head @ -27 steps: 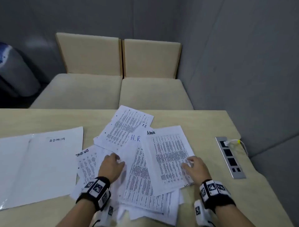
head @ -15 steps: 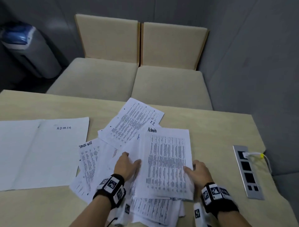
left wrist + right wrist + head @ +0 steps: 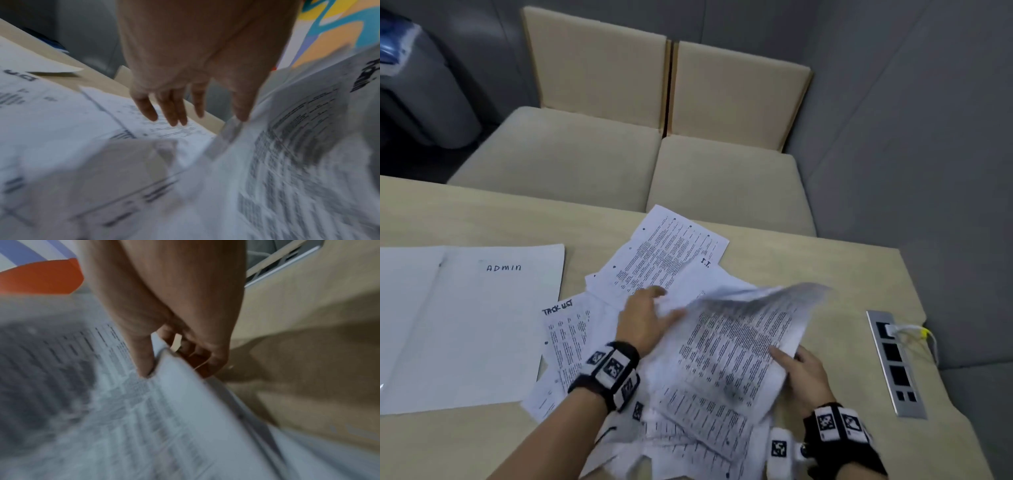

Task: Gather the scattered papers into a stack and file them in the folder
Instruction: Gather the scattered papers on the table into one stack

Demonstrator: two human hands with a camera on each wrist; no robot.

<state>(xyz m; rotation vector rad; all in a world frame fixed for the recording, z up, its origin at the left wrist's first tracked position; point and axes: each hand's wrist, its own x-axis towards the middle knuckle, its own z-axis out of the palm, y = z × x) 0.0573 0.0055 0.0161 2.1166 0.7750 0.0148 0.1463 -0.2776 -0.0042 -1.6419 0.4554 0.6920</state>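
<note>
The right hand [image 3: 803, 371] pinched the near-right edge of a printed white paper sheet [image 3: 739, 342], thumb on top, fingers curled beneath; flat half a second before, the sheet had now lifted, so gathering had probably begun. Left of it, the left hand [image 3: 645, 323] lay open, fingers spread on the scattered white papers [image 3: 664, 253]. Further left lay the open white folder marked ADMIN [image 3: 465, 322].
</note>
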